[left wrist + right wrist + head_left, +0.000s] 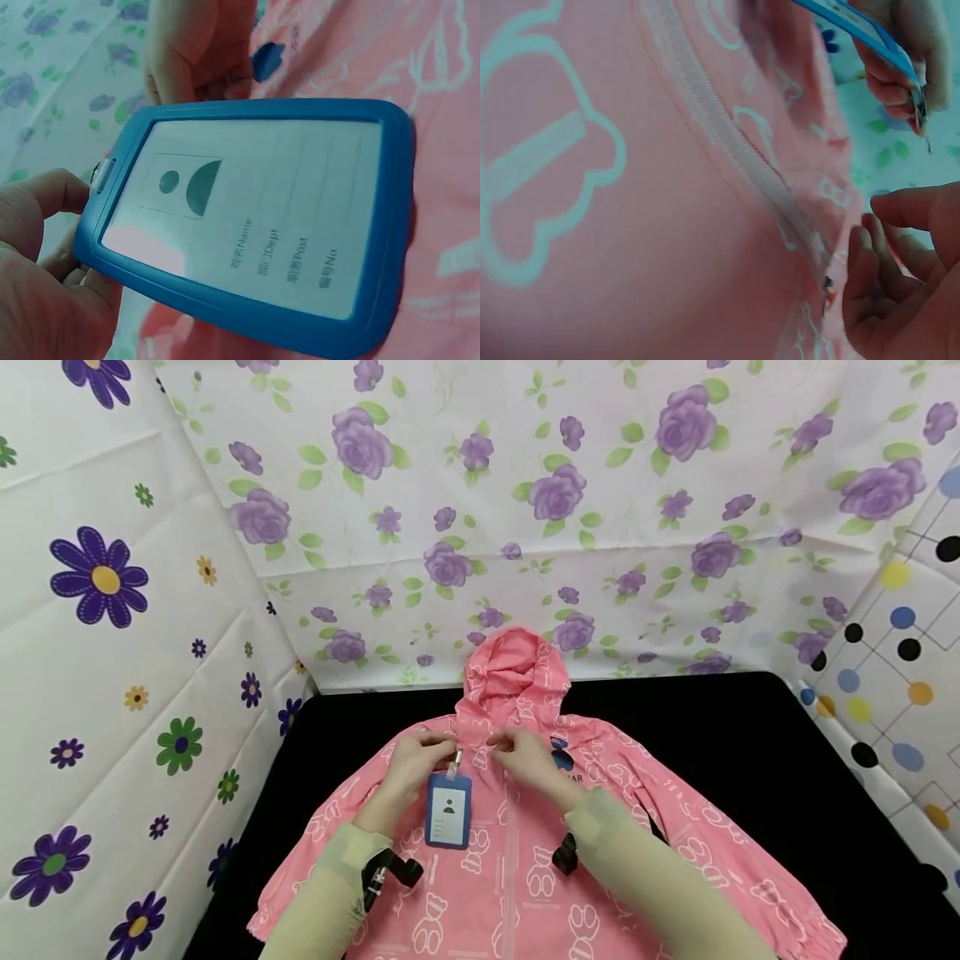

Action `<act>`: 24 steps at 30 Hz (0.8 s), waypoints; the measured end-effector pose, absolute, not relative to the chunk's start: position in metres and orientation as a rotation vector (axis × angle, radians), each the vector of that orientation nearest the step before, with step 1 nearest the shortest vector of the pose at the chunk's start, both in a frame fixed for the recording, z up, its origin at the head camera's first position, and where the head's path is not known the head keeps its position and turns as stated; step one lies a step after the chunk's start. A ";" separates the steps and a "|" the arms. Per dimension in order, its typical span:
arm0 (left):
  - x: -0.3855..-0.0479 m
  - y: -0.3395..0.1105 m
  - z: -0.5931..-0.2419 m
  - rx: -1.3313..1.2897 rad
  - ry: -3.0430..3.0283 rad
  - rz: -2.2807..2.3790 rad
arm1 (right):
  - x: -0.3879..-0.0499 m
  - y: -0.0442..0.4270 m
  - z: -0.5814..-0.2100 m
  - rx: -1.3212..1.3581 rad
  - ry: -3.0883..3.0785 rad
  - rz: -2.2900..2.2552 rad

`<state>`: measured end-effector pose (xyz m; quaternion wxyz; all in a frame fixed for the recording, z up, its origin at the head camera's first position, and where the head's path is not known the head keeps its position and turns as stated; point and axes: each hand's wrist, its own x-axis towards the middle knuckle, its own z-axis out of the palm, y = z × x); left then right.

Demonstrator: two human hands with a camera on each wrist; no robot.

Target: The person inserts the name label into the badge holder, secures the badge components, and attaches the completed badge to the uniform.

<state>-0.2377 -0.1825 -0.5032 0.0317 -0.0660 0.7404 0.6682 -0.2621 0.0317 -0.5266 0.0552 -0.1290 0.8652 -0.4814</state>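
Note:
A pink hooded jacket [480, 877] with white bear outlines lies spread out, its hood at the far end. My left hand [418, 760] pinches the metal clip [456, 760] of a blue-framed badge holder [448, 846] beside the jacket's upper front. The badge faces up, with a white card inside; it also fills much of the left wrist view. Just right of the zipper's top, near the collar, my right hand [531, 762] has curled fingers and holds a bit of jacket fabric. In the right wrist view the zipper [739, 150] runs toward that hand.
The jacket lies on a black table surface [697, 710]. Floral sheets [450, 510] hang behind and at the left, and a dotted sheet [885, 693] at the right. Black wrist-camera mounts [566, 853] sit under both forearms, over the jacket.

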 end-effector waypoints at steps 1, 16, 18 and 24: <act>-0.239 -0.184 -0.506 -0.202 2.288 2.037 | -0.264 0.029 -0.529 -0.418 2.663 -1.431; -0.248 -0.176 -0.538 -0.153 2.434 1.811 | -0.273 0.017 -0.550 -0.469 2.777 -1.317; -0.249 -0.174 -0.539 -0.145 2.457 1.793 | -0.272 0.017 -0.553 -0.457 2.779 -1.338; -0.249 -0.172 -0.543 -0.208 2.431 1.829 | -0.274 0.018 -0.562 -0.431 2.759 -1.407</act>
